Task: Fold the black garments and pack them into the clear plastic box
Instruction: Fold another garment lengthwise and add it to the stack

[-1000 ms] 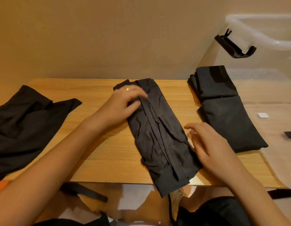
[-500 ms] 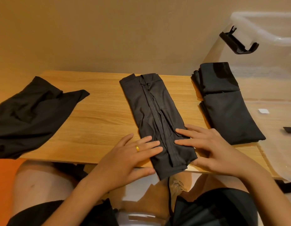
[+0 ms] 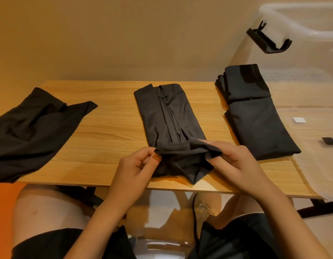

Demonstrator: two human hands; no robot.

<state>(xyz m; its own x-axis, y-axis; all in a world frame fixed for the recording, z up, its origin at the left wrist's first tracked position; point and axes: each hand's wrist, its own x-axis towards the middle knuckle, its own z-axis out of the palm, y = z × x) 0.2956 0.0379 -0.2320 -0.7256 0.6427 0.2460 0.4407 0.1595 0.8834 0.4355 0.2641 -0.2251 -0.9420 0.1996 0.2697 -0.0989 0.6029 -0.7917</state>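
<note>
Both hands have left the flat press they held half a second ago. They now pinch the near hem of the middle garment (image 3: pixel 167 116) and have raised it off the wood.

- Left hand (image 3: pixel 137 165): thumb and curled fingers (image 3: pixel 143 155) are clenched on the hem's left corner.
- Right hand (image 3: pixel 234 161): grasping the hem's right corner, with cloth bunched between thumb and fingers.
- The lifted hem is turned back toward the far edge and sags between the two hands. Slack cloth beneath it reaches almost to the near edge of the tabletop (image 3: pixel 109 128).
- The rest of the middle garment is a long narrow strip lying flat at mid-tabletop. It runs from just short of the far edge toward me and angles slightly right, with its lengthwise folds meeting down the centre.
- Loose garment (image 3: pixel 31 128): unfolded and rumpled, it lies at the left edge and spills past it.
- Folded stack (image 3: pixel 255 124): two neat black pieces lie at the right edge, against the clear plastic box (image 3: pixel 311 34). I cannot tell through the clear wall whether they lie inside the box or beside it.
- The box rises at the far right corner, with a black latch (image 3: pixel 268 42) hanging from its rim.
- I see bare knees and dark shorts below the near edge.
</note>
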